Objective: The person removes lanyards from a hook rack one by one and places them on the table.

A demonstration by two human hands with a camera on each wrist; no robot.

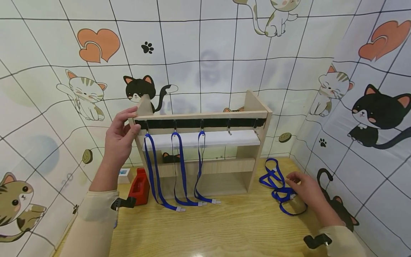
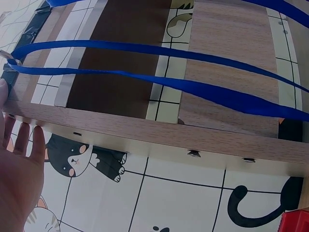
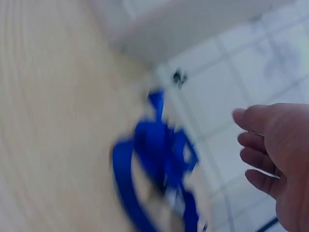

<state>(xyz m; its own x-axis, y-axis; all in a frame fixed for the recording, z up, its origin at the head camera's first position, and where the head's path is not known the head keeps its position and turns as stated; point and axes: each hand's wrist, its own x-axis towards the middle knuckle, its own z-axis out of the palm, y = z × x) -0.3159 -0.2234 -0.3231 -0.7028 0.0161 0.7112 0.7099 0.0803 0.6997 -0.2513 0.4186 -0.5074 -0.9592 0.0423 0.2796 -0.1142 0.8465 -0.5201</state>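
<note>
A small light wooden shelf stands on the table. My left hand holds its upper left corner, thumb on the front and fingers at the outer side. A black strip below the top edge carries several metal hooks. From the three left hooks hang blue lanyards, their white clip ends resting on the table. The two right hooks, including one metal hook, are bare. Right of the shelf lies a loose pile of blue lanyards. My right hand is beside it, fingers loosely bent, gripping nothing.
Left of the shelf stands a red holder, with a small white box behind it. A cat-patterned wall covering encloses the wooden table at the back and sides.
</note>
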